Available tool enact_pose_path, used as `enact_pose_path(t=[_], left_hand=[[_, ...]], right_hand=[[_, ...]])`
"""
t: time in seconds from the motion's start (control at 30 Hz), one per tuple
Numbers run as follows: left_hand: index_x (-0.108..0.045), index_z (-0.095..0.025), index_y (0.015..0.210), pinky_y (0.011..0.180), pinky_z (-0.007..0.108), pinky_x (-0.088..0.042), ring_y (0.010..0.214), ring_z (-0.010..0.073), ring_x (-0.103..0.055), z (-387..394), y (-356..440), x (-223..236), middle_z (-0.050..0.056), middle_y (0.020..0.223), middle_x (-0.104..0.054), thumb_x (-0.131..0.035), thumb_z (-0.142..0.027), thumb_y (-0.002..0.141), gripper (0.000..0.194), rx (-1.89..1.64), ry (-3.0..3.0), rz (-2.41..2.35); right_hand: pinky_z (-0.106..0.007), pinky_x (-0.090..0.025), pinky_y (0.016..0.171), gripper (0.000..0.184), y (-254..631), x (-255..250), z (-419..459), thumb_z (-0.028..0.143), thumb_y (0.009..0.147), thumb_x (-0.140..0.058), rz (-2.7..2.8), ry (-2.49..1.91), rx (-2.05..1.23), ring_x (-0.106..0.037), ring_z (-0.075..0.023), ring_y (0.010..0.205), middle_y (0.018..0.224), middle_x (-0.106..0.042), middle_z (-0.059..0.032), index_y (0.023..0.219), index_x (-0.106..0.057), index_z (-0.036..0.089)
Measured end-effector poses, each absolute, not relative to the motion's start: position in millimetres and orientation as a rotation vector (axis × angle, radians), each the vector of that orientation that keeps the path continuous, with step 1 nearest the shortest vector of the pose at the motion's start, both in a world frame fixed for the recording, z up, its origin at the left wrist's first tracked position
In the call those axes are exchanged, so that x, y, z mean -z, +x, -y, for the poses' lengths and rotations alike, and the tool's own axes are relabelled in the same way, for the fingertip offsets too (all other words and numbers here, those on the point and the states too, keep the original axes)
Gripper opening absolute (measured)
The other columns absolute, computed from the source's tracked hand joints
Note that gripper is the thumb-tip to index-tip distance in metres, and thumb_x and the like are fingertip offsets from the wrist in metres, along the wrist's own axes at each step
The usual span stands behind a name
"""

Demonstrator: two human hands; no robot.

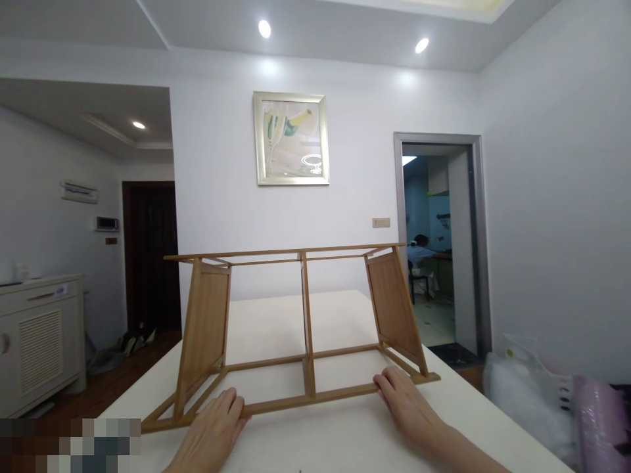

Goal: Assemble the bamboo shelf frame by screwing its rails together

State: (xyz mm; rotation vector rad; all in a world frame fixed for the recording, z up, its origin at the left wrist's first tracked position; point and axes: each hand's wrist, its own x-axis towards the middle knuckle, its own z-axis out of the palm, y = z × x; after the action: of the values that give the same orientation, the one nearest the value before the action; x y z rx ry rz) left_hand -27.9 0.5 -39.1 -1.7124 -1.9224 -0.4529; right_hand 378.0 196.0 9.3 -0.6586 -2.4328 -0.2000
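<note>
A light-brown wooden rack frame [307,328] stands over the white table [305,443], with a solid panel at each end and an upright in the middle. Its long front bottom rail runs across in front of me. My left hand [214,427] has its fingers wrapped over this rail near the left panel [207,322]. Further right, my right hand [407,401] grips the same rail near the right panel [397,305]. Both thumbs are mostly hidden. Whether the rail rests flat on the table or is slightly raised, I cannot tell.
Behind the table is a white wall with a framed picture [292,138]. A doorway [438,249] opens at the right, with a person seated beyond it. Plastic-wrapped items [530,394] and a pink roll [599,427] lie at the right. A white cabinet [42,341] stands left.
</note>
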Motion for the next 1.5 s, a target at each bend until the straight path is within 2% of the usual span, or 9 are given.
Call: enact_pose_path(t=[0.1, 0.2, 0.4, 0.57, 0.77, 0.97, 1.2, 1.5], left_hand=[[-0.061, -0.023, 0.088, 0.075, 0.036, -0.043, 0.081, 0.0227, -0.061, 3, -29, 25, 0.006, 0.087, -0.064, -0.045, -0.028, 0.096, 0.019, 0.42, -1.697, 1.73], [-0.056, -0.022, 0.08, 0.065, 0.033, -0.039, 0.068, 0.0196, -0.057, 7, -25, 3, 0.002, 0.073, -0.058, -0.045, -0.03, 0.098, 0.023, 0.406, -1.663, 1.578], [-0.052, -0.023, 0.077, 0.06, 0.031, -0.034, 0.061, 0.0186, -0.057, 14, -8, -47, 0.0, 0.068, -0.059, -0.044, -0.034, 0.099, 0.026, 0.341, -1.671, 1.596], [-0.052, -0.023, 0.077, 0.061, 0.03, -0.034, 0.067, 0.0195, -0.063, 9, -5, -78, 0.0, 0.071, -0.064, -0.038, -0.033, 0.1, 0.029, 0.292, -1.762, 1.785], [-0.053, -0.023, 0.079, 0.061, 0.03, -0.033, 0.075, 0.0225, -0.067, -12, -13, -114, 0.002, 0.077, -0.07, -0.036, -0.041, 0.099, 0.032, 0.254, -1.764, 1.979], [-0.058, -0.023, 0.081, 0.062, 0.03, -0.034, 0.079, 0.0247, -0.068, -37, -18, -142, 0.004, 0.081, -0.072, -0.035, -0.045, 0.098, 0.036, 0.232, -1.749, 2.071], [-0.063, -0.023, 0.085, 0.066, 0.032, -0.038, 0.083, 0.0269, -0.069, -60, -26, -151, 0.008, 0.086, -0.074, -0.038, -0.048, 0.095, 0.037, 0.246, -1.686, 2.144], [-0.062, -0.022, 0.088, 0.076, 0.035, -0.04, 0.09, 0.0256, -0.066, -77, -28, -146, 0.008, 0.091, -0.073, -0.042, -0.044, 0.095, 0.031, 0.328, -1.596, 2.101]], right_hand=[[-0.036, -0.043, 0.078, 0.022, 382, -24, -190, 0.023, 0.101, -0.036, 2.422, -0.639, 0.268, -0.053, -0.022, 0.085, 0.094, -0.057, -0.0081, 0.097, -0.057, 0.02], [-0.034, -0.04, 0.074, 0.023, 386, -43, -187, 0.024, 0.102, -0.036, 2.395, -0.609, 0.355, -0.052, -0.0213, 0.082, 0.091, -0.056, -0.0074, 0.092, -0.056, 0.02], [-0.032, -0.034, 0.067, 0.021, 390, -74, -192, 0.033, 0.099, -0.047, 2.346, -0.596, 0.589, -0.051, -0.0201, 0.074, 0.085, -0.057, -0.0064, 0.085, -0.054, 0.02], [-0.031, -0.029, 0.064, 0.024, 384, -93, -206, 0.025, 0.101, -0.044, 2.436, -0.617, 0.659, -0.05, -0.0176, 0.065, 0.075, -0.059, -0.0025, 0.079, -0.053, 0.02], [-0.029, -0.028, 0.067, 0.02, 366, -123, -225, 0.027, 0.101, -0.048, 2.533, -0.759, 0.606, -0.058, -0.0174, 0.076, 0.086, -0.066, -0.0036, 0.083, -0.055, 0.02], [-0.029, -0.027, 0.069, 0.018, 346, -137, -257, 0.029, 0.1, -0.05, 2.525, -0.809, 0.627, -0.058, -0.0194, 0.08, 0.086, -0.066, -0.0048, 0.086, -0.056, 0.019], [-0.032, -0.029, 0.071, 0.021, 331, -139, -272, 0.032, 0.101, -0.045, 2.466, -0.874, 0.689, -0.055, -0.0219, 0.081, 0.091, -0.064, -0.0076, 0.089, -0.054, 0.018], [-0.036, -0.032, 0.081, 0.021, 314, -133, -285, 0.032, 0.102, -0.039, 2.367, -0.937, 0.721, -0.052, -0.0249, 0.09, 0.099, -0.061, -0.0101, 0.096, -0.055, 0.018]])
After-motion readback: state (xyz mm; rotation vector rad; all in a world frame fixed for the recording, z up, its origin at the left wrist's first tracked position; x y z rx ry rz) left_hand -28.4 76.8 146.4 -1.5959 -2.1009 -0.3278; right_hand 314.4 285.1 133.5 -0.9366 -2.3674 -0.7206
